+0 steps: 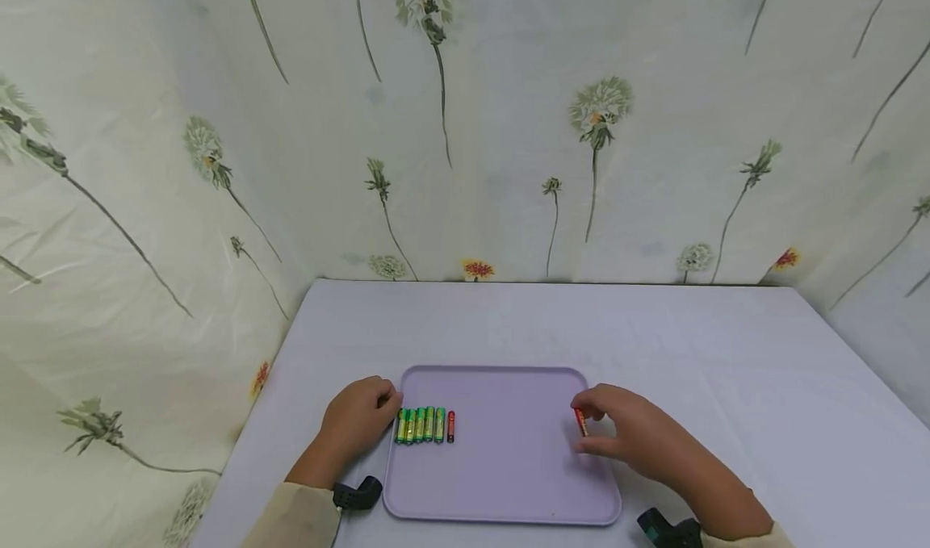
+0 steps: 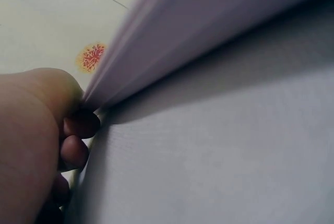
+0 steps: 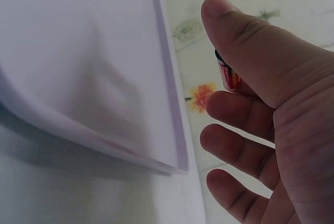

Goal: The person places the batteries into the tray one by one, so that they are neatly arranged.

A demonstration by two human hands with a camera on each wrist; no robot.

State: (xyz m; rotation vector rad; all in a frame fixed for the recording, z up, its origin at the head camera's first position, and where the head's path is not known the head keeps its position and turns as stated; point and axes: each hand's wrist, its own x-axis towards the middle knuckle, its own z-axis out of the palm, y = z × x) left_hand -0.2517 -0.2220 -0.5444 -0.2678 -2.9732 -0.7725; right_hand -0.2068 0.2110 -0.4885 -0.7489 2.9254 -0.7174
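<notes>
Near the tray's right edge my right hand (image 1: 625, 427) pinches a red battery (image 1: 580, 421) between thumb and fingers, over the rim. The right wrist view shows its dark end and red label (image 3: 229, 75) behind the thumb, the other fingers loosely bent. My left hand (image 1: 361, 413) is at the left edge of the lilac tray (image 1: 508, 483). In the left wrist view its thumb and curled fingers (image 2: 74, 151) meet at the rim. Beside it, several green and yellow batteries (image 1: 420, 425) stand side by side in a row, with one thinner red battery (image 1: 451, 427) at the row's right end.
The tray lies on a white-covered table (image 1: 712, 354). A flower-printed cloth (image 1: 508, 128) hangs behind and at the sides. Dark wrist camera mounts (image 1: 358, 494) sit below both hands.
</notes>
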